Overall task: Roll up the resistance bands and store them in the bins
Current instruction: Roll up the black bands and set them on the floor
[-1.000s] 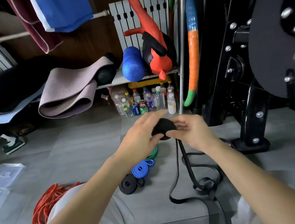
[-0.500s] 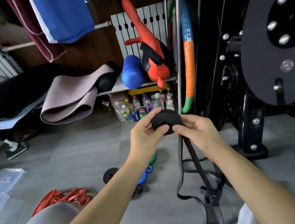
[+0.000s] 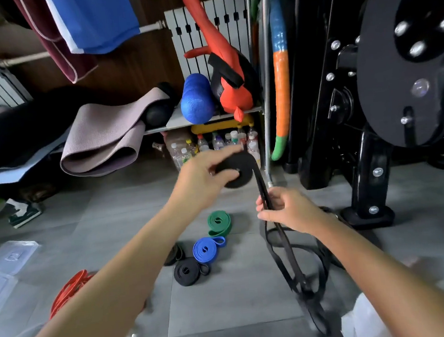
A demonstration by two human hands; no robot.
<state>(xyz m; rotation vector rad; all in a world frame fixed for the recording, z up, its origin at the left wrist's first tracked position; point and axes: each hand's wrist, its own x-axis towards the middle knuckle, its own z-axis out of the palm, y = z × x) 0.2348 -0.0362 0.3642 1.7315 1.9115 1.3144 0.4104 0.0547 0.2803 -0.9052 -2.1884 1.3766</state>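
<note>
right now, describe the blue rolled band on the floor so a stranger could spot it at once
Start at the shelf rack with bottles beneath it, then drop to the grey floor in front. The blue rolled band lies there between a green rolled band and a black rolled band. It is the only blue coil, with a small loop sticking out.

A single camera is worn on the person's head. It faces forward and down, close above the left hand (image 3: 203, 180) and right hand (image 3: 291, 210) (lines bow near the edges: a wide lens). Grey floor (image 3: 112, 218) fills the lower field; a shelf (image 3: 176, 121) crosses the top.
</note>
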